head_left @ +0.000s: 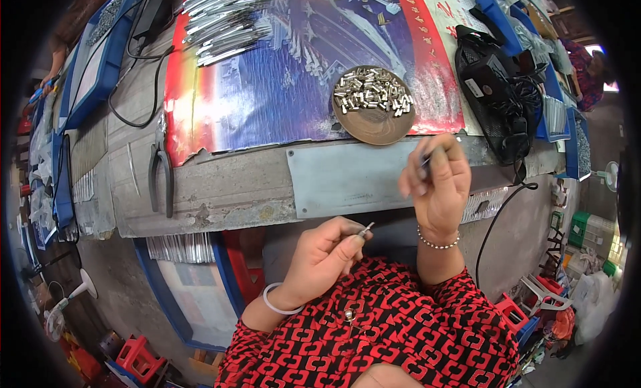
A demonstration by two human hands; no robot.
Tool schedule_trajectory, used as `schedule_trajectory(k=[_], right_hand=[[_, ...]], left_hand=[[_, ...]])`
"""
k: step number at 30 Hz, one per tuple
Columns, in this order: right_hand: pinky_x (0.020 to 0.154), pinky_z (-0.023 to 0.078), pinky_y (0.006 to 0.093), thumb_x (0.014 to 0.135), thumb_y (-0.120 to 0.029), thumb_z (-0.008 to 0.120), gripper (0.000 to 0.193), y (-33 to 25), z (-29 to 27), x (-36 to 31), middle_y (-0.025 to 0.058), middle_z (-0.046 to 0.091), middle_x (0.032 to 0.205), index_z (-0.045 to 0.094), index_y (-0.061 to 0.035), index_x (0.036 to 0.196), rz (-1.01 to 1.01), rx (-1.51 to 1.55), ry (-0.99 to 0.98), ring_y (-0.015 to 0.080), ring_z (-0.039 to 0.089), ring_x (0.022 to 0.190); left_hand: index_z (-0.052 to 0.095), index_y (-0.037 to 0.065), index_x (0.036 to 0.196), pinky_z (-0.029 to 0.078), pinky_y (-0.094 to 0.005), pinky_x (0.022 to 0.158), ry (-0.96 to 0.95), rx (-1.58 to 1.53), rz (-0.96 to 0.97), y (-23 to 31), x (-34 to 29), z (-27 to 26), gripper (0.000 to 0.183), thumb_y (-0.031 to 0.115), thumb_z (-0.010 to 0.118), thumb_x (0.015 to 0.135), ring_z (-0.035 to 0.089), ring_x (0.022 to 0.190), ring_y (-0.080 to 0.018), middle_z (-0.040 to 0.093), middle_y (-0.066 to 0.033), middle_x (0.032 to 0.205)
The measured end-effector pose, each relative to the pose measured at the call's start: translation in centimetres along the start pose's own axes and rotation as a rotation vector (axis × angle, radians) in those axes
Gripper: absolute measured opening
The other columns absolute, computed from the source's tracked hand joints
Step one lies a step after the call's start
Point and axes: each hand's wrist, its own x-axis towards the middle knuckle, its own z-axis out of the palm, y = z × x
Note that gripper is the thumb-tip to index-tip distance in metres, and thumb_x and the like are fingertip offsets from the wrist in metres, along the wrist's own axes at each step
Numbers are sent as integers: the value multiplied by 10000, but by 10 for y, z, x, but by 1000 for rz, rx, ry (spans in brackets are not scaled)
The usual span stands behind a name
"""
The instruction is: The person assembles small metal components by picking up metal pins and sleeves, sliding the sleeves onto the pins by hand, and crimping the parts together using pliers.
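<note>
My left hand [327,254] is closed in a pinch near my lap. Between its thumb and forefinger the tip of a thin metal rod [369,228] sticks out. Above the table's near edge, my right hand [441,177] is raised with its fingers curled together. A small dark spot shows between those fingertips, too blurred to name. Just beyond it stands a round brown dish [374,133] holding many small silvery metal sleeves [370,91]. Under the right hand lies a pale grey plate [347,177] along the table edge.
Slim silvery rods [224,27] are heaped on a colourful poster sheet [220,107]. Dark-handled pliers [160,177] rest at the left. A black mesh bag [494,87] with cables sits at the right. Below the table, a blue tray [163,291] holds more rods. Another person [584,74] appears far right.
</note>
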Motion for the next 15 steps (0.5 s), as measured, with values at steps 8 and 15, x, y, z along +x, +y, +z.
schedule_trajectory(k=[8,15], right_hand=[[642,543,263,941,-133,485,139,5,7,-5,177,633,908,507,2,965,294,181,-213,161,643,711],[681,567,283,835,22,591,239,-1,17,-4,194,642,910,516,55,1060,481,85,-138,196,665,740]], left_hand=[[557,-12,1026,374,-165,495,109,-143,77,3,-1,-3,194,150,485,948,464,553,-32,552,-10,731],[557,-11,1014,384,-178,506,149,-191,125,4,1,-9,187,149,489,945,474,558,-52,555,-22,738]])
